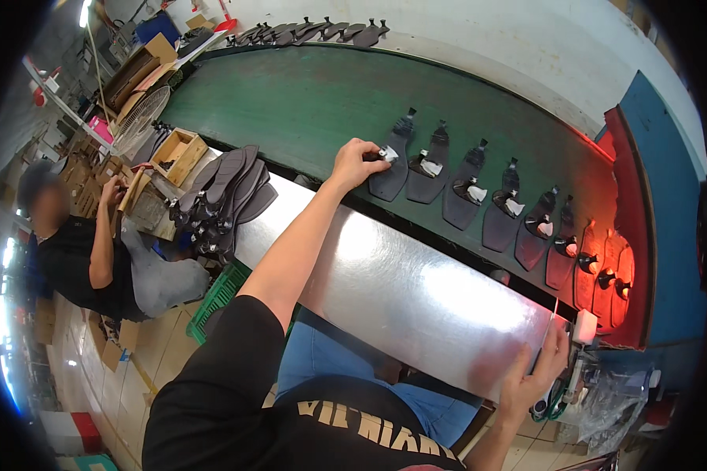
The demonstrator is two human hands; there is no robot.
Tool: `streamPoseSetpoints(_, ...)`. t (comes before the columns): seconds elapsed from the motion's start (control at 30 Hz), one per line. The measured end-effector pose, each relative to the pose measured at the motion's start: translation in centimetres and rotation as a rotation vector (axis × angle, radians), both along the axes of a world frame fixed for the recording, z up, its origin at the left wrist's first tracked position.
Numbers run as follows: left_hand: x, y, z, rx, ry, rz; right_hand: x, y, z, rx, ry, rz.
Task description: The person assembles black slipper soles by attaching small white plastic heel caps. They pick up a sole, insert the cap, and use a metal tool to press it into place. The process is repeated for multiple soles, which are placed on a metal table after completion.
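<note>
My left hand [359, 162] reaches over the green conveyor belt, its thumb and fingers pinching a small crumpled white piece [388, 154] at the first dark sole-shaped piece [391, 179] of a row. Several more dark sole-shaped pieces [463, 196] stretch rightward along the belt, many with a white scrap and a dark knob on them. By the right end of the shiny metal table [416, 290], my right hand [536, 375] is closed around a thin pale stick [555, 308] that points upward. Its lower part is hidden by the fingers.
Red light glows over the row's right end, at a red-edged blue housing [664, 212]. Dark soles are piled [226, 196] at the metal table's left end, near a wooden box [178, 155]. A co-worker [86, 243] sits at left. More soles [314, 31] line the belt's far edge.
</note>
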State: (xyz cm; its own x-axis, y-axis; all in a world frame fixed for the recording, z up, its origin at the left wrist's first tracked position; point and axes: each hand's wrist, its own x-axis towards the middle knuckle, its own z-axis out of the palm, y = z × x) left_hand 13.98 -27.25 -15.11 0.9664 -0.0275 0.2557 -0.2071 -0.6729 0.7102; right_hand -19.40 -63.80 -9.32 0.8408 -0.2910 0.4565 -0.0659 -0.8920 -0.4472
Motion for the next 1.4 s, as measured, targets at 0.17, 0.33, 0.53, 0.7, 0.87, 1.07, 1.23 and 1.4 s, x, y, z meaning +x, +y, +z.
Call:
streamPoseSetpoints(0.17, -1.8, 1.0, 0.8, -0.373, -0.247, 0.077, 0.7, 4.5, 1.3, 0.29, -0.114, 0.237)
streamPoseSetpoints(0.33, -5.0, 0.7, 2.5, -0.746, -0.099, 0.055, 2.4, 8.5, 0.7, 0.504, -0.053, 0.419)
streamPoseSetpoints(0.53, -5.8, -2.7, -0.8, -0.014, -0.003, 0.282, 3.1, 11.8, -0.7, 0.419, -0.016, 0.553)
streamPoseSetpoints(0.7, -4.7, -5.4, -1.2, 0.152, -0.044, 0.321, 0.8, 10.3, -2.2, 0.441, 0.093, 0.466)
streamPoseSetpoints(0.87, -3.7, -3.5, 1.1, -0.135, -0.286, 0.298, 0.0, 9.5, -2.1, 0.51, 0.039, 0.454)
streamPoseSetpoints(1.07, -14.4, -4.9, 9.1, -0.819, 0.194, -0.178, 0.7, 7.6, -2.5, 1.264, 0.13, 0.514)
streamPoseSetpoints(1.23, -26.7, -6.8, 7.7, -0.992, 0.719, -0.631, 2.6, 9.2, -2.9, 1.9, 0.028, 0.875)
streamPoseSetpoints(1.4, -28.8, -6.5, 5.8, -1.169, 0.814, -0.405, 1.8, 8.3, 1.3, 1.755, -0.129, 0.639)
